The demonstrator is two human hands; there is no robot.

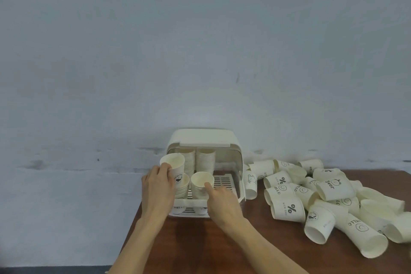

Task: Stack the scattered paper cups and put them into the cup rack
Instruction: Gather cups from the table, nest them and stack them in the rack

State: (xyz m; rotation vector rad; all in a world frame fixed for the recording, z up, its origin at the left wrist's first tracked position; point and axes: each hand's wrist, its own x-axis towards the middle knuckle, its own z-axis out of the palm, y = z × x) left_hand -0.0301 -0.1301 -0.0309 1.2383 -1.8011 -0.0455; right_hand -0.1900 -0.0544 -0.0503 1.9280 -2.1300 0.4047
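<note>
The cream cup rack (224,138) stands open at the table's far edge, with two cup stacks (205,160) upright at its back. My left hand (159,187) grips a tall stack of cups (174,165) at the rack's front left, thumb on the rim. My right hand (220,200) holds a shorter stack (201,181) on the slotted tray, thumb inside the top cup's rim. Several loose printed paper cups (333,198) lie on their sides in a heap to the right of the rack.
The brown wooden table (200,249) ends on the left just beside my left forearm. A pale wall (200,51) rises right behind the rack. The heap of cups runs to the right edge of the view.
</note>
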